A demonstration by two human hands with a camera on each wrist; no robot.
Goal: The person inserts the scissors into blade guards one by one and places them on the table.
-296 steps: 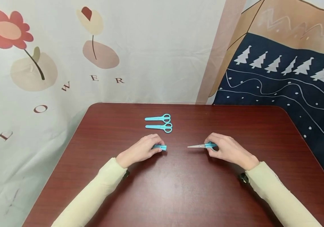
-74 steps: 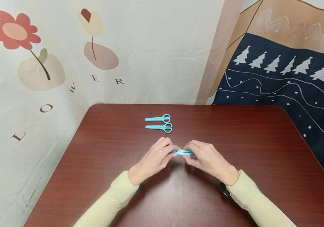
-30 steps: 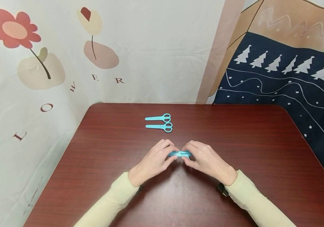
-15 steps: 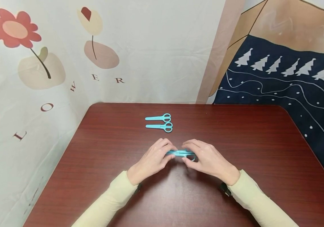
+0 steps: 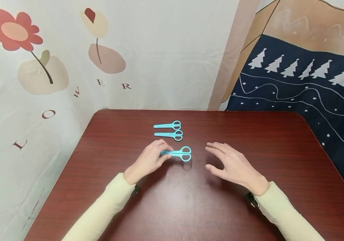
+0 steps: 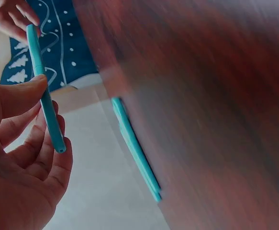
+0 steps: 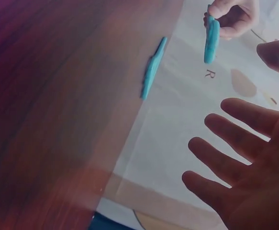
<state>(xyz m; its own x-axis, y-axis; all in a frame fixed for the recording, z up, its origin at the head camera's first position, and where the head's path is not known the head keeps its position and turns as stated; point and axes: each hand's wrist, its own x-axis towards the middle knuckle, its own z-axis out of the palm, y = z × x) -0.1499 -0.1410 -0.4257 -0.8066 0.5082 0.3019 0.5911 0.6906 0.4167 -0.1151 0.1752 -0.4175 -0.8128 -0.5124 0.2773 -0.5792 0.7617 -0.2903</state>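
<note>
My left hand [image 5: 149,159] pinches a pair of light-blue scissors [image 5: 181,153] by the covered blade end, between thumb and fingers. The two ring handles point right, a little above the table. Seen edge-on in the left wrist view, these scissors [image 6: 46,96] look like a slim bar, with the blade cover over the blades. My right hand [image 5: 235,164] hovers to the right of the handles, apart from them, its fingers spread and nothing in it. The right wrist view shows the spread fingers of that right hand [image 7: 244,158] too.
Two more light-blue scissors in covers, an upper pair [image 5: 166,126] and a lower pair [image 5: 167,135], lie side by side behind the left hand. The dark red-brown table [image 5: 265,134] ends at a printed white curtain [image 5: 165,60] and a navy one [image 5: 280,90].
The cover and scissors, apart at first, came together between both hands. Since half a second ago the right hand has let go and moved right; the left hand has carried the scissors left and back.
</note>
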